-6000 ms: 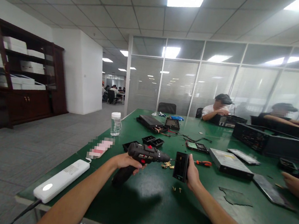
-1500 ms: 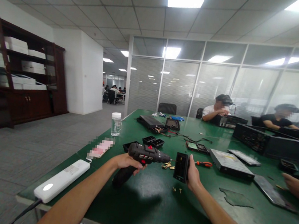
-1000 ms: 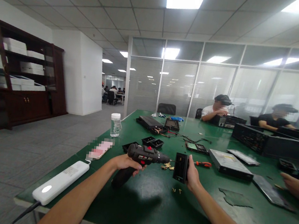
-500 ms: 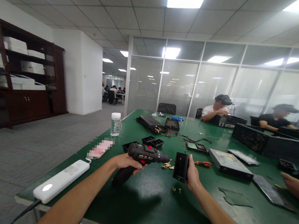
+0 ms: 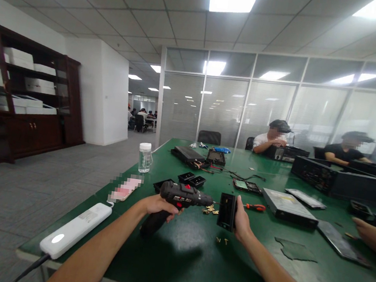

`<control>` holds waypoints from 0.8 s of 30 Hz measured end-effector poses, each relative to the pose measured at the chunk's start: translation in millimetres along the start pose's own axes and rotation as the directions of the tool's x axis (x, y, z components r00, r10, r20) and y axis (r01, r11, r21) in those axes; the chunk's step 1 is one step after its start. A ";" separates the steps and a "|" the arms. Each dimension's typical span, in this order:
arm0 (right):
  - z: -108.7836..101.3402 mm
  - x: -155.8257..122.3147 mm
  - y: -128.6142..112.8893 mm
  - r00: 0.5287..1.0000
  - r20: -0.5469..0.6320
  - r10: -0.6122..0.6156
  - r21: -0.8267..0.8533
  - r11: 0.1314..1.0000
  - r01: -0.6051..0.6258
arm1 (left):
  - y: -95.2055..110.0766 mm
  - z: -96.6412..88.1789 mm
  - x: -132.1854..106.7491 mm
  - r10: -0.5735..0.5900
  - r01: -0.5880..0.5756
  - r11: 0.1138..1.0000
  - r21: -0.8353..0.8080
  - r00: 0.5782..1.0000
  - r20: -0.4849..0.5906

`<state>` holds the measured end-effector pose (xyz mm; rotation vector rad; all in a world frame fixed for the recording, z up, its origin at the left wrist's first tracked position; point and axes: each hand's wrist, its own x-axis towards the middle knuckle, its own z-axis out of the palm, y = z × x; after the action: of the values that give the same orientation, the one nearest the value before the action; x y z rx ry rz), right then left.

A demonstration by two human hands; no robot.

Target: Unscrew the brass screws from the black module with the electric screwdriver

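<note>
My left hand (image 5: 161, 207) is wrapped round the grip of a black cordless drill (image 5: 184, 196) with red buttons, its chuck pointing right. In my right hand (image 5: 242, 220) a small black box-shaped part (image 5: 226, 211) is held upright, its hollow side turned toward the drill. The thin bit runs from the chuck to this part; whether its tip sits on a screw I cannot make out. Below the part lie a few small brass-coloured screws (image 5: 222, 241). Small gold metal pieces (image 5: 211, 210) lie behind the drill's chuck. Other black box-shaped parts (image 5: 191, 179) rest behind the drill.
An orange-handled screwdriver (image 5: 256, 208) lies beyond my right hand, near an optical drive (image 5: 290, 207). A white power strip (image 5: 75, 230), a phone (image 5: 128, 187) and a bottle (image 5: 144, 157) line the left edge. Another person's hand (image 5: 374, 235) is at far right; computer cases (image 5: 340, 179) stand behind.
Almost nothing differs. The view has shifted very slightly, while both hands keep the drill and the black part in the same position.
</note>
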<state>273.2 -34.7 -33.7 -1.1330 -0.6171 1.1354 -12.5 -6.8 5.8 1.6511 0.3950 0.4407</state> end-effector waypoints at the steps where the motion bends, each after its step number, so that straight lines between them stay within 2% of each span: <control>1: 0.3 -0.6 -0.4 1.000 0.005 0.005 0.003 1.000 -0.005 | 0.1 0.1 0.0 0.004 -0.004 1.000 -0.001 1.000 0.007; 24: 0.5 -1.4 -0.3 1.000 -0.020 -0.010 0.007 1.000 0.010 | 0.2 0.4 0.3 0.001 -0.002 1.000 -0.008 1.000 -0.003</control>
<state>272.5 -35.8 -33.0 -1.1325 -0.6017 1.1160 -12.0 -7.0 6.0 1.6437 0.3940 0.4453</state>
